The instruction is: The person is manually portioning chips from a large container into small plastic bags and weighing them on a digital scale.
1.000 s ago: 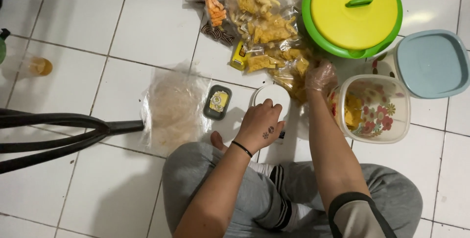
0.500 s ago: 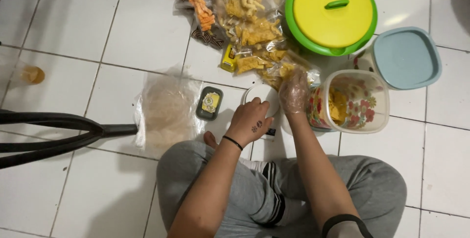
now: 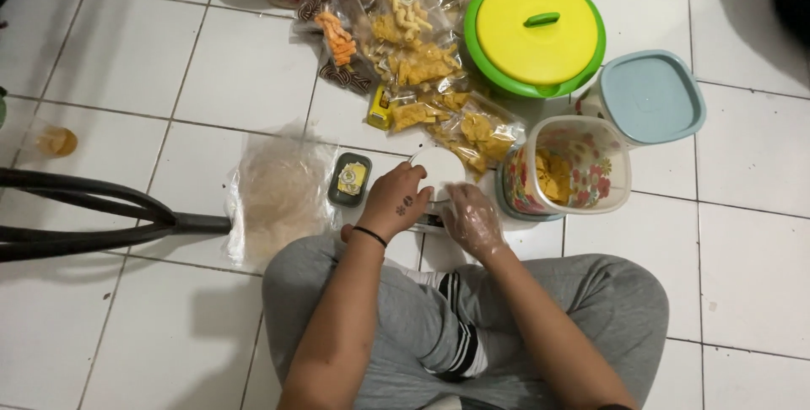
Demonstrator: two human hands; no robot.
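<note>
I sit cross-legged on a white tiled floor. My left hand (image 3: 403, 199), with a black band at the wrist, rests on a small white kitchen scale (image 3: 439, 169) in front of my knees. My right hand (image 3: 472, 220), in a clear plastic glove, is at the scale's near right edge; whether it holds anything I cannot tell. An open flowered plastic container (image 3: 574, 169) with yellow chips inside stands just to the right of the scale. Several clear bags of yellow and orange snacks (image 3: 413, 64) lie behind the scale.
A stack of clear plastic bags (image 3: 278, 195) and a small dark tin (image 3: 349, 179) lie left of the scale. A green tub with a yellow lid (image 3: 536, 30) and a blue-lidded container (image 3: 650, 94) stand at the back right. A black handle (image 3: 101, 216) lies at left.
My gloved right hand has come back from the snack bags beside the flowered container to the scale's near edge. My left hand has stayed on the scale. The camera has tilted down.
</note>
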